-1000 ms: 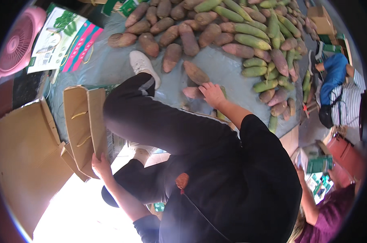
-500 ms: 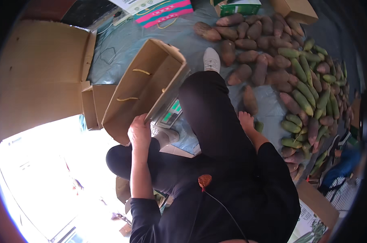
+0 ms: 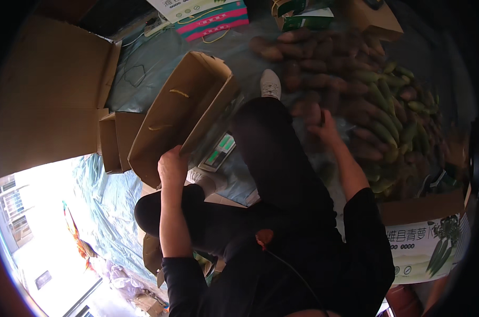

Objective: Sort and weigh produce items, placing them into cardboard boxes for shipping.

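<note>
My left hand (image 3: 172, 166) grips the near edge of an open cardboard box (image 3: 163, 113). The box tilts beside my knee, its yellow rope handles showing inside. My right hand (image 3: 325, 129) is at the near edge of the produce pile, fingers closed around a reddish-brown root vegetable (image 3: 311, 112); motion blur softens its outline. Beyond lie several more reddish-brown roots (image 3: 313, 66), and to their right several long green radishes (image 3: 379, 100). A scale with green displays (image 3: 219, 151) sits between the box and my raised leg, partly covered by the box.
A pink and teal gift bag (image 3: 213, 21) and a green box (image 3: 305, 20) lie at the far side. Large cardboard (image 3: 49, 95) stands left, with a smaller open box (image 3: 120, 140) beside it. A printed carton (image 3: 424, 245) is at right. Plastic sheeting (image 3: 144, 66) covers the floor.
My right hand has moved away from me and closed around a root vegetable. My left hand still grips the box. The view has shifted slightly, showing more of the printed carton.
</note>
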Motion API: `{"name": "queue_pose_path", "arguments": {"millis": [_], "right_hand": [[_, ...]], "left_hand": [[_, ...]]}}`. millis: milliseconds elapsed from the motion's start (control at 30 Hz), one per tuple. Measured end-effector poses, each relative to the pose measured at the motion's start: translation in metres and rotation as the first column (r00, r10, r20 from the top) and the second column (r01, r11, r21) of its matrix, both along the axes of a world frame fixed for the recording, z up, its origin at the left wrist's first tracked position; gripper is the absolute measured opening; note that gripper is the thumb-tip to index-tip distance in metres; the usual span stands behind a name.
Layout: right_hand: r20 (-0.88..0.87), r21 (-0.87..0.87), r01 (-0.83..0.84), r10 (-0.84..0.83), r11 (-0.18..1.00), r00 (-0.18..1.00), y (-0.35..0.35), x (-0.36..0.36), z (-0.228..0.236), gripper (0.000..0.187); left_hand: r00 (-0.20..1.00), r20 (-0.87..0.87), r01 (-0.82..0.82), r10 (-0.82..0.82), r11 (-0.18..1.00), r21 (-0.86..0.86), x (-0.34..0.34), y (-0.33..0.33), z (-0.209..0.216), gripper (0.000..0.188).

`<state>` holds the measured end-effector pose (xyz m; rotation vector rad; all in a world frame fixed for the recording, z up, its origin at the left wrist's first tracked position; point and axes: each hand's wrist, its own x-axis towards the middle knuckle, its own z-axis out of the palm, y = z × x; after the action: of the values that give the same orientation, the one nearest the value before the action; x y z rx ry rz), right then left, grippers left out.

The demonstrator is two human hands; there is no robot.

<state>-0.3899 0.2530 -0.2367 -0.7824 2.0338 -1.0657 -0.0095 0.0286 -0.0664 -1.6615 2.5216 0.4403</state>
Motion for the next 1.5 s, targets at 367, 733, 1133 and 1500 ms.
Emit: {"name": "queue_pose_path", "arguments": {"millis": [367,733,1133,1500], "right_hand": [[-0.622,-0.437,-0.643,0.305,0.629,0.721,-0.218,0.061,0.255,0.059],[-0.61,0.439,-0.704,0.76,0.559,0.223,-0.327,0.234,0.125,0.032],[-0.465,0.168,-0.882,0.824,0.44,0.323,-0.32,0.178,0.21,0.027],[-0.206,-0.486,0.024,-0.141,0.874,0.968,-0.119,-0.027,0.18,0.023]], "left_hand": [[0.997,-0.004,0.078,-0.078,0.996,-0.035,0.01,-0.005,-0.006,0.02],[0.989,-0.058,0.13,-0.133,0.99,-0.059,-0.007,0.005,0.004,0.018],[0.995,-0.099,0.02,-0.018,1.0,0.021,0.011,0.002,0.0,0.02],[0.985,-0.164,0.07,-0.057,0.994,0.079,-0.001,0.0,0.0,0.028]]}}
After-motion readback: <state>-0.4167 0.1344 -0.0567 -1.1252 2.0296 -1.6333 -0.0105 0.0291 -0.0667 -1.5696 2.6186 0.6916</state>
